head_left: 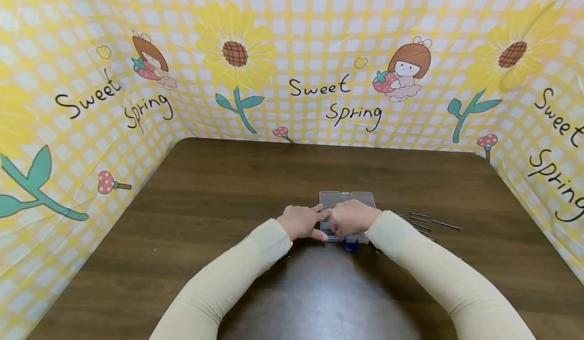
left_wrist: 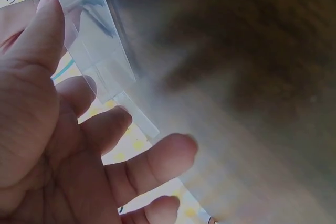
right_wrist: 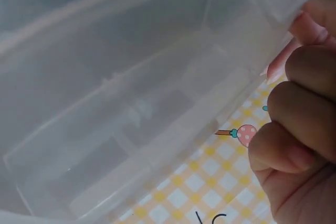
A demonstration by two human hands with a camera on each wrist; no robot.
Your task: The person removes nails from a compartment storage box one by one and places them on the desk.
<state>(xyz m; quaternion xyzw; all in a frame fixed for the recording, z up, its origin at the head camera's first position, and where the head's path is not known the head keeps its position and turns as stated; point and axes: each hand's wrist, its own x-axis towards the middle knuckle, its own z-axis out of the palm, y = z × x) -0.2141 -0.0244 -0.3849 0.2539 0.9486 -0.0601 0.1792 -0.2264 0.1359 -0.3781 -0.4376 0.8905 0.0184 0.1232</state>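
Observation:
A small clear plastic box (head_left: 337,238) stands on the table with its clear lid (head_left: 341,198) raised at the back. A blue piece (head_left: 351,246) sits at its front edge. My left hand (head_left: 301,222) holds the box's left end, thumb at the front corner and fingers along the side. In the left wrist view, the left thumb (left_wrist: 47,30) lies against the box wall (left_wrist: 102,40). My right hand (head_left: 351,216) is over the box, its fingers (right_wrist: 278,150) curled. Its fingertips are hidden, and I cannot tell whether they pinch anything.
Several thin metal rods (head_left: 446,225) lie on the brown table (head_left: 237,178) to the right of the box, partly behind the right sleeve (head_left: 410,243). Yellow checked cloth (head_left: 292,36) surrounds the table at the back and both sides.

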